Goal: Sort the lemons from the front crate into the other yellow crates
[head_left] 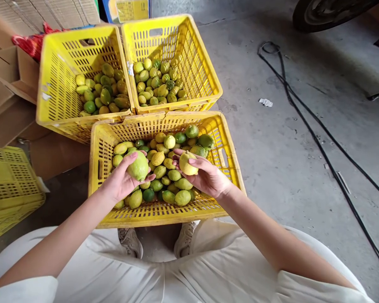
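My left hand is closed round a light green lemon, thumb on top of it. In my right hand rests a yellow lemon, gripped between thumb and fingers. Both hands are above the near yellow crate, which holds many green and yellow lemons. The two held fruits are apart, with the heap showing between them. My palms hide part of the heap.
Behind stand a left yellow crate and a right yellow crate, both holding lemons. Cardboard boxes and another yellow crate are at left. A black cable lies on the concrete floor at right, near a wheel.
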A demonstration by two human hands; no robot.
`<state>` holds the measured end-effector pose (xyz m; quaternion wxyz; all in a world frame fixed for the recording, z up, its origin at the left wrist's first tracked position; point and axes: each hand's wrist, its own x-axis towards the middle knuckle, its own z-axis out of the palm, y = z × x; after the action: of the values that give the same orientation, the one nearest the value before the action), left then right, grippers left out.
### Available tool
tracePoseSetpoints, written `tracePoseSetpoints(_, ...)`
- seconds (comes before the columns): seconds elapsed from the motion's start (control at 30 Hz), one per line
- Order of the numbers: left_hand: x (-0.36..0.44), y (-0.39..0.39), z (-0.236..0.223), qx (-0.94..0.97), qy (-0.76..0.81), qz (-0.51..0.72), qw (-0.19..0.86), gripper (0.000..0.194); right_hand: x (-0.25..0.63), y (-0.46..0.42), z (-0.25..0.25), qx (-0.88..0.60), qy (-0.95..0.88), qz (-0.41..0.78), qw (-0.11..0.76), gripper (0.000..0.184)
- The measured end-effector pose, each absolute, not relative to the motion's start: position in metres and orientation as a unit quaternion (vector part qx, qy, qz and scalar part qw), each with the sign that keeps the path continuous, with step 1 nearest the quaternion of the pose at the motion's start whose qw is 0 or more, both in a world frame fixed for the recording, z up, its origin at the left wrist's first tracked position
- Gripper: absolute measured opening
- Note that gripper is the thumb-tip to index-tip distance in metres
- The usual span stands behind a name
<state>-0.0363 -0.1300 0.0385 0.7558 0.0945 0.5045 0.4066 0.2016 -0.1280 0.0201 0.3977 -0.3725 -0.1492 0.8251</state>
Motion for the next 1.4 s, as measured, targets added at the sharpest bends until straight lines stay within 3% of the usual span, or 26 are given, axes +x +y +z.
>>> tracePoseSetpoints(0.2, -0.036, -0.134, 0.041, 0.142, 0.514, 0.380, 0.756, 0.027, 0.200, -0.129, 0.022, -0.411, -0.139, 0.812, 0.390, 0.038)
tracePoseSetpoints(0.4, -0.039, -0.136, 0.052, 0.182, 0.493, 0.370, 0.766, 0.063, 0.199, -0.123, 0.021, -0.448, -0.134, 0.783, 0.410, 0.031)
tracePoseSetpoints(0.7, -0.044, -0.135, 0.045, 0.188, 0.519, 0.318, 0.771, 0.041, 0.200, -0.124, 0.027, -0.449, -0.120, 0.767, 0.441, 0.033)
tracePoseSetpoints(0.87, -0.037, -0.134, 0.043, 0.110, 0.575, 0.317, 0.746, 0.027, 0.198, -0.125, 0.024, -0.509, -0.149, 0.755, 0.386, 0.015)
tracePoseSetpoints(0.97, -0.032, -0.131, 0.048, 0.054, 0.595, 0.303, 0.742, 0.022, 0.198, -0.124, 0.022, -0.493, -0.140, 0.775, 0.369, 0.021)
tracePoseSetpoints(1.4, -0.036, -0.138, 0.047, 0.062, 0.570, 0.335, 0.748, 0.029, 0.198, -0.130, 0.027, -0.545, -0.207, 0.725, 0.367, 0.027)
